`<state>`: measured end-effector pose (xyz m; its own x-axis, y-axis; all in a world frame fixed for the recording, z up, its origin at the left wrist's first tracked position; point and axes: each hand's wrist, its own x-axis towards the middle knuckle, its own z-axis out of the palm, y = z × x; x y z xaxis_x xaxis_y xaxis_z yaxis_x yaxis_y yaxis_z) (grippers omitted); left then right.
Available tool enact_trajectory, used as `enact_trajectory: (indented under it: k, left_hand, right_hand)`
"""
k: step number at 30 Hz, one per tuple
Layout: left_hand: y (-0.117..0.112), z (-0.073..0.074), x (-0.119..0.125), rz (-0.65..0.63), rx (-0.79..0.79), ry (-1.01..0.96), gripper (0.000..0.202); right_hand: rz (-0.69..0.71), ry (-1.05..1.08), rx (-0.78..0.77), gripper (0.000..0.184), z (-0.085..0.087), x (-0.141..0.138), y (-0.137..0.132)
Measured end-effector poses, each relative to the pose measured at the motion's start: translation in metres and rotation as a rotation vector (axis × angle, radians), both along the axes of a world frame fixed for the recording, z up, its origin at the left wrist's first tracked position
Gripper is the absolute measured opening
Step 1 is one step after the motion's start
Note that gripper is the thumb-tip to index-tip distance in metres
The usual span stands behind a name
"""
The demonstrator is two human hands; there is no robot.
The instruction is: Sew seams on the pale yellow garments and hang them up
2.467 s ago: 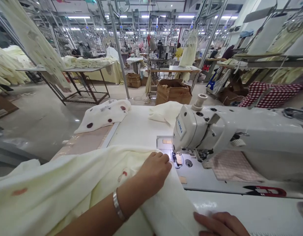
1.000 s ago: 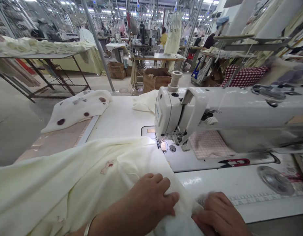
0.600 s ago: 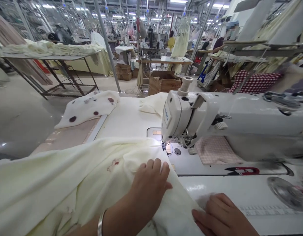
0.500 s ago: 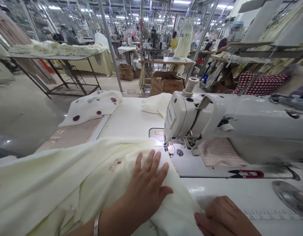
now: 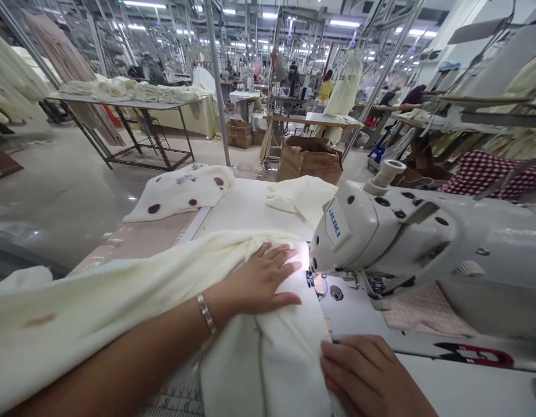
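Note:
Pale cream fabric (image 5: 132, 289) spreads over the machine bed and hangs toward me, its right edge passing by the needle area of a white sewing machine (image 5: 363, 231). My left hand (image 5: 261, 278) lies flat on this fabric, fingers spread, just left of the lit presser foot (image 5: 310, 278). Nearer to me, my right hand (image 5: 372, 370) has its fingers closed on the fabric's right edge; the thumb is mostly hidden.
Red-handled thread snips (image 5: 476, 354) and a pink checked cloth (image 5: 424, 310) lie on the right. A spotted white cloth (image 5: 176, 194) and another cream piece (image 5: 300, 197) sit at the table's far side. Beyond stand a cardboard box (image 5: 309, 162) and a cloth-covered table (image 5: 124, 99).
My left hand has moved forward on the fabric, closer beside the presser foot. My right hand has shifted left and forward along the edge. The fabric is bunched differently, and the view has turned.

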<state>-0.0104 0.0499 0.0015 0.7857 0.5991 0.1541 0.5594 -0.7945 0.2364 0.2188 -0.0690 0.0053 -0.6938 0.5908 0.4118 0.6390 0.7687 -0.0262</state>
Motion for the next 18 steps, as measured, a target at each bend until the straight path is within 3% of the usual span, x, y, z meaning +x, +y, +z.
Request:
enact_trajectory:
  k: [7,13,16,18]
  left_hand:
    - [0.064,-0.003,0.005,-0.088,0.126,0.047,0.059]
    - [0.104,0.002,0.008,-0.034,0.142,0.191,0.057]
    - [0.103,0.003,0.009,0.027,0.129,0.208,0.055]
    - [0.081,0.002,0.011,0.120,0.129,0.217,0.055]
  right_hand:
    - [-0.093,0.076,-0.023,0.017,-0.011,-0.015,0.042]
    - [-0.156,0.044,0.018,0.021,-0.022,-0.015,0.056]
    - [-0.163,0.068,0.006,0.020,-0.022,-0.014,0.055]
    - [-0.145,0.092,-0.048,0.018,-0.015,-0.012,0.051]
